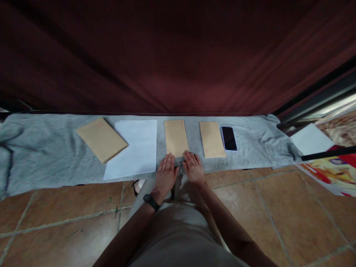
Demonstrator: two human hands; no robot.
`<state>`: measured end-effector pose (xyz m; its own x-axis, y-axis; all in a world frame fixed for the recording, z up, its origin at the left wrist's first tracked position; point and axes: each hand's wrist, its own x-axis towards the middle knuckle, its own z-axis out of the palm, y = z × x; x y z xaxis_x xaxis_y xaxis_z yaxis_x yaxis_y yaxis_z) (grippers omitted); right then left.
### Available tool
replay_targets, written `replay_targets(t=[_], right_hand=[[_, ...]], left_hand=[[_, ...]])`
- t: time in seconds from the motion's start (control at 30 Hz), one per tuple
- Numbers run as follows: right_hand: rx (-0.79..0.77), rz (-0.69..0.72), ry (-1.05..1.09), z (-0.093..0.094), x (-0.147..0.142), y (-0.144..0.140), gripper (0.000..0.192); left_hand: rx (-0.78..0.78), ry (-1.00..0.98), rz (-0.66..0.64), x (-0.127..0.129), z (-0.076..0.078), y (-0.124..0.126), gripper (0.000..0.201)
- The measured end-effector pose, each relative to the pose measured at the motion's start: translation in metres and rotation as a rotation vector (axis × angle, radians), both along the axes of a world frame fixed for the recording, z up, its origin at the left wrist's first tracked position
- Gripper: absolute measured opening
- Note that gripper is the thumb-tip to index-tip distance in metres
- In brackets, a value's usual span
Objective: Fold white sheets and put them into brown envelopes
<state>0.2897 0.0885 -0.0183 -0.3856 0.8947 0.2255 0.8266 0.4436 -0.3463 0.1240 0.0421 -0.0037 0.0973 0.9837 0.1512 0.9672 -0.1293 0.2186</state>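
My left hand [166, 171] and my right hand [193, 167] lie flat, palms down, side by side on the near edge of a grey cloth [50, 148]. Their fingertips touch the near end of a narrow brown envelope [176, 137] that lies lengthwise on the cloth. A second narrow brown envelope [211, 139] lies just to its right. Left of my hands is a stack of white paper [135, 148], and beyond that a larger stack of brown envelopes [101, 139]. A black band sits on my left wrist. Neither hand grips anything.
A black phone [229, 138] lies face up right of the envelopes. A dark red curtain [167, 55] hangs behind the cloth. White paper [310, 139] and a colourful printed sheet [330, 170] lie at the right. Brown floor tiles [278, 215] run beneath me.
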Motion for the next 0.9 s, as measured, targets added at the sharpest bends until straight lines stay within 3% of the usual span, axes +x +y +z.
replay_targets(t=[0.27,0.57,0.9], right_hand=[[0.028,-0.015,0.016,-0.002,0.008,-0.001,0.047],[0.010,-0.010,0.014,-0.001,0.007,-0.001,0.049],[0.011,-0.025,0.042,0.003,0.010,-0.003,0.048]], left_hand=[[-0.012,0.010,0.036,0.002,0.003,-0.004,0.061],[-0.040,-0.002,-0.089,0.004,0.010,0.005,0.051],[-0.016,0.004,-0.104,0.004,0.009,0.006,0.051]])
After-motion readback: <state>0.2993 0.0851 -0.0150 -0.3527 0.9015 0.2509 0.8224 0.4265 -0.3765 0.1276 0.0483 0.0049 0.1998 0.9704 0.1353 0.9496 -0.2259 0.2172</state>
